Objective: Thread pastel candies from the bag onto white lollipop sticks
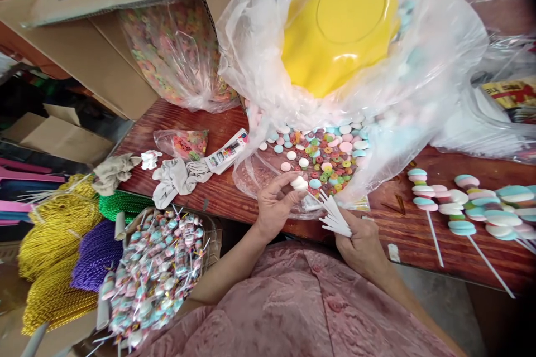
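My left hand (pixel 274 203) pinches a white round candy (pixel 299 182) at the near table edge. My right hand (pixel 362 242) is closed round a bundle of white sticks (pixel 333 215) that fan out up and to the left, towards that candy. Just beyond both hands lies an open clear plastic bag (pixel 422 95) with a heap of small coloured ring and disc candies (pixel 324 156). An upturned yellow bowl (pixel 339 25) sits in the upper part of the bag.
Finished candy skewers (pixel 456 206) lie on the brown table (pixel 419 234) at right. A second bag of ring candies (pixel 176 50) sits in a cardboard box behind. Grey gloves (pixel 176 178) lie at left. Below left: a basket of wrapped lollipops (pixel 154 268) and bundled cords (pixel 58 234).
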Motion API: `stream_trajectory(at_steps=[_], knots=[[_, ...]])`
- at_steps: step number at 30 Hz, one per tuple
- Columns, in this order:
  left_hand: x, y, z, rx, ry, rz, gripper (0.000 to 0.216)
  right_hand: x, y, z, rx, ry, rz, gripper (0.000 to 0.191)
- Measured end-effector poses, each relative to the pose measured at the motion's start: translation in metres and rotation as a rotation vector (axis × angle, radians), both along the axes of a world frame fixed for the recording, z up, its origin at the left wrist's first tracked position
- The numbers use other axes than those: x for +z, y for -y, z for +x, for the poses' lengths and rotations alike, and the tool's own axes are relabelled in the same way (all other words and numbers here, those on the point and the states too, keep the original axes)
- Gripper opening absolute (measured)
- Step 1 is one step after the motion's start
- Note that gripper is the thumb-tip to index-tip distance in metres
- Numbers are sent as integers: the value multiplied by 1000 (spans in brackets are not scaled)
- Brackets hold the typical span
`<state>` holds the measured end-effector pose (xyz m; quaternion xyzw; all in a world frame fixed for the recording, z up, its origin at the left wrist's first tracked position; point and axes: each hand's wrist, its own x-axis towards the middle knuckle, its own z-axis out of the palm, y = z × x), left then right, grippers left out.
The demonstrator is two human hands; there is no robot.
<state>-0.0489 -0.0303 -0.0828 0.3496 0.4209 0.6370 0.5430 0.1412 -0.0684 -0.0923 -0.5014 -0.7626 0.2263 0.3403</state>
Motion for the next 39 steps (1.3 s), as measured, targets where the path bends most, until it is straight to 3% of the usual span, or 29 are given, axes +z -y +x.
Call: stream_trajectory(at_steps=[4, 7, 14, 20, 23, 25, 27, 30, 32, 35, 37, 39], knots=[[-4, -3, -2, 87, -188, 97, 27, 0, 5, -9, 49, -147, -94, 29], [-7, -6, 0, 132, -204, 107, 26, -1, 9, -17, 69, -247, -129, 26], [-1, -12, 1, 146, -345, 191, 20, -5, 7, -27, 103, -274, 12, 31], [17, -6, 10, 34, -404, 256, 17, -3, -1, -29, 71, -267, -19, 25], [22, -8, 16, 0, -435, 296, 17, -3, -4, -29, -48, -333, -68, 24], [22, -10, 20, 18, -438, 294, 16, -2, -5, -28, -132, -374, -92, 22], [20, -11, 25, 18, -431, 294, 17, -2, -6, -27, -126, -392, -99, 22], [15, -7, 28, -66, -444, 309, 17, -6, -10, -16, -93, -387, -110, 24], [13, -7, 23, -124, -478, 279, 18, -10, -13, -1, -186, -390, -110, 21], [13, -21, 9, -103, -530, 174, 18, -13, -15, 24, -358, -400, -99, 19], [15, -42, 2, -86, -620, 164, 18, -13, -15, 34, -375, -382, -104, 20], [16, -67, 4, -161, -835, 248, 11, -12, -13, 37, -331, -338, -100, 20]])
